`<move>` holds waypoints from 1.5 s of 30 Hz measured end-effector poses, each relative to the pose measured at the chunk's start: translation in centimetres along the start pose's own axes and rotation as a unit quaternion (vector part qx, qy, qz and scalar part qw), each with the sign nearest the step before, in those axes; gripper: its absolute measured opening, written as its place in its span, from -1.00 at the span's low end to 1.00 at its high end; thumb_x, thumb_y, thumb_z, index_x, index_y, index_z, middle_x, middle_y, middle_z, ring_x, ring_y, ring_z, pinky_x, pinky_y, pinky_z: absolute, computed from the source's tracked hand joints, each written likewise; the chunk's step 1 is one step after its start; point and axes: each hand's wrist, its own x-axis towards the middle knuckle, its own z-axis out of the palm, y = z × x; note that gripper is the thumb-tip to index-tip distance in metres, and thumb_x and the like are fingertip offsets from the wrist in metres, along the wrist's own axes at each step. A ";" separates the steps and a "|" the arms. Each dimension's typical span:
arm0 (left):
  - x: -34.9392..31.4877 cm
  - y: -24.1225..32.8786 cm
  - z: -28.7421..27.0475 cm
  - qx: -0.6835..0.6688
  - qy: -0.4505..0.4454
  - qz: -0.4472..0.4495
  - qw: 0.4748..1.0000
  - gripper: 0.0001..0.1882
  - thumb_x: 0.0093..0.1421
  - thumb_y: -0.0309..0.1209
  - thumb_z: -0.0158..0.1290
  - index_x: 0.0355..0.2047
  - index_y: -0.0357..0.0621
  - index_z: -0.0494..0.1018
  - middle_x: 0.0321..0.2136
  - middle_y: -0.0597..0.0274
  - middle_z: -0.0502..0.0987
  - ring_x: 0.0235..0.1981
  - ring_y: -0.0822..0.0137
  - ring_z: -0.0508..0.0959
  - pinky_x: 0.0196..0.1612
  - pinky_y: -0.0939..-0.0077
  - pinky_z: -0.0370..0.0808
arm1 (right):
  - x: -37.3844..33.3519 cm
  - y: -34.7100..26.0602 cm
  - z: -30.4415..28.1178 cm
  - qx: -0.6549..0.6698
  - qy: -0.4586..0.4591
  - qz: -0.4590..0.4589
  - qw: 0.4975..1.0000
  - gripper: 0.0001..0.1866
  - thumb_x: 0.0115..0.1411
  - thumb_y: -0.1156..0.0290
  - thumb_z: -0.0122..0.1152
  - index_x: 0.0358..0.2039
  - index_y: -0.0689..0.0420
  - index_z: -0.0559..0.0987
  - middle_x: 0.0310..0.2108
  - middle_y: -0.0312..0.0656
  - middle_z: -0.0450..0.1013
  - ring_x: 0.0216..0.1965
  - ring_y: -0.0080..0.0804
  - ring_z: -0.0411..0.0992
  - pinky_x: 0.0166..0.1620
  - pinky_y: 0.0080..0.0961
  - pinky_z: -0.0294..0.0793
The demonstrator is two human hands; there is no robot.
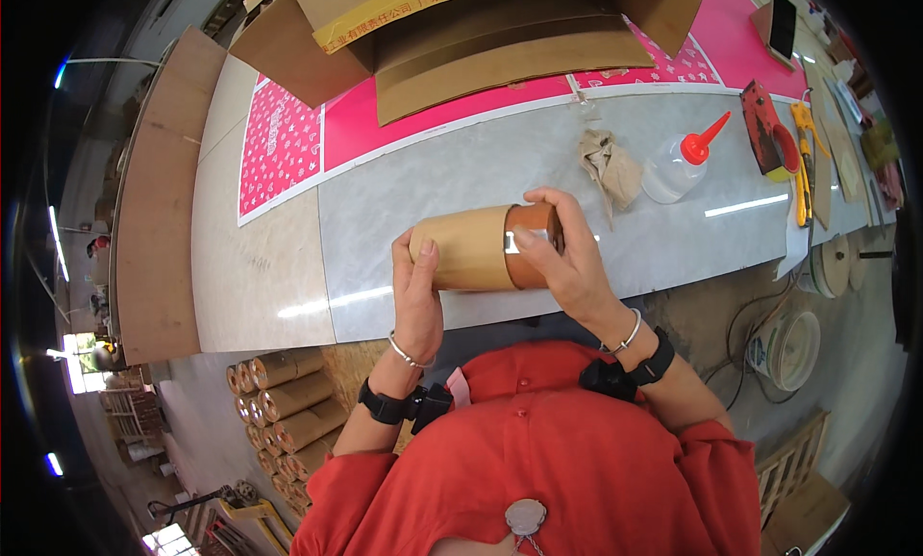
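A tan cardboard tube (468,250) lies sideways between my hands, just above the near edge of the grey tabletop (404,190). Its right end is an orange-brown cylindrical part (528,273) with a small pale patch. My left hand (417,285) is closed round the tan left end, thumb on top. My right hand (577,263) wraps the orange-brown end, its thumb pressed on the front and its fingers over the far side. Whether the brown part is a cap or an inner can, I cannot tell.
Behind stands an open cardboard box (510,63) on pink printed sheets (279,152). To the right are crumpled brown paper (612,174), a red-nozzled squeeze bottle (673,174), a red tape dispenser (762,123) and a yellow-handled tool (803,166). Stacked tubes (298,394) and a bucket (790,349) sit below.
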 end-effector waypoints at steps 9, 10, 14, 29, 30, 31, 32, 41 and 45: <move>2.2 0.1 -0.4 0.170 -0.043 0.067 0.982 -0.42 0.30 -0.05 -0.20 0.19 -0.16 0.15 0.16 0.09 0.22 0.23 0.25 0.15 0.24 0.40 0.08 | 0.0 3.0 -0.3 0.019 -0.022 0.005 1.000 -0.53 0.36 0.07 -0.21 -0.13 0.26 0.44 -0.25 -0.18 0.31 -0.25 -0.42 0.27 -0.10 -0.56 0.25; 2.4 0.1 -0.6 0.131 -0.086 0.038 0.987 -0.41 0.30 -0.02 -0.23 0.18 -0.16 0.17 0.19 0.08 0.19 0.25 0.24 0.12 0.25 0.39 0.06 | 0.2 2.9 -0.2 0.020 -0.022 0.006 1.000 -0.53 0.36 0.07 -0.21 -0.13 0.26 0.44 -0.25 -0.18 0.31 -0.25 -0.42 0.27 -0.10 -0.56 0.25; 2.5 0.2 -0.9 0.105 -0.141 0.007 0.984 -0.39 0.30 0.03 -0.30 0.17 -0.15 0.18 0.21 0.11 0.17 0.28 0.22 0.08 0.28 0.34 0.03 | 0.6 2.7 0.5 0.044 0.008 -0.014 0.999 -0.49 0.35 0.05 -0.25 -0.07 0.27 0.43 -0.13 -0.11 0.31 -0.11 -0.35 0.26 -0.03 -0.52 0.23; 2.5 -0.1 -0.3 0.019 -0.135 0.001 0.991 -0.42 0.29 -0.01 -0.20 0.14 -0.18 0.21 0.15 0.12 0.24 0.22 0.27 0.16 0.24 0.38 0.08 | 1.6 1.1 0.9 0.019 -0.006 -0.023 1.000 -0.56 0.32 0.15 -0.21 -0.11 0.27 0.44 -0.22 -0.05 0.39 -0.21 -0.23 0.32 -0.08 -0.43 0.29; 2.6 -0.2 0.1 0.018 -0.135 0.004 0.991 -0.42 0.29 -0.01 -0.20 0.14 -0.18 0.21 0.15 0.12 0.24 0.22 0.27 0.16 0.24 0.38 0.08 | 2.1 0.3 0.8 -0.026 -0.020 -0.049 0.998 -0.58 0.32 0.16 -0.20 -0.14 0.27 0.46 -0.25 -0.04 0.41 -0.22 -0.18 0.34 -0.09 -0.40 0.32; 2.6 -0.8 0.1 -0.029 -0.134 -0.030 0.990 -0.43 0.30 -0.01 -0.20 0.12 -0.19 0.23 0.11 0.14 0.28 0.16 0.30 0.23 0.20 0.41 0.14 | 2.9 -1.4 0.9 -0.023 -0.026 -0.050 0.998 -0.58 0.32 0.16 -0.20 -0.14 0.27 0.46 -0.25 -0.04 0.41 -0.22 -0.18 0.34 -0.09 -0.40 0.32; 2.3 -1.1 0.1 -0.077 -0.133 -0.064 0.986 -0.44 0.30 0.00 -0.20 0.10 -0.19 0.26 0.06 0.16 0.33 0.10 0.34 0.29 0.17 0.43 0.19 | 4.1 -4.3 0.7 -0.122 -0.099 -0.041 0.987 -0.56 0.31 0.12 -0.20 -0.17 0.27 0.47 -0.26 -0.01 0.43 -0.20 -0.14 0.36 -0.10 -0.36 0.33; 2.5 -0.4 -2.0 0.179 -0.052 0.042 0.982 -0.46 0.33 -0.04 -0.18 -0.01 -0.34 0.37 -0.18 0.27 0.47 -0.13 0.47 0.41 0.00 0.54 0.30 | 7.1 -7.9 6.2 -0.356 -0.185 -0.092 0.911 -0.56 0.25 0.06 -0.08 -0.35 0.23 0.50 -0.34 0.00 0.48 -0.25 -0.08 0.42 -0.18 -0.31 0.39; 2.0 2.8 -2.3 -0.001 -0.055 0.003 0.998 -0.46 0.31 -0.05 -0.19 0.05 -0.30 0.33 -0.08 0.22 0.43 -0.05 0.44 0.40 0.03 0.51 0.28 | 8.1 -7.3 5.1 -0.118 -0.283 -0.067 0.949 -0.67 0.17 0.27 0.11 -0.16 0.24 0.50 -0.23 -0.09 0.49 -0.11 -0.24 0.42 0.00 -0.37 0.36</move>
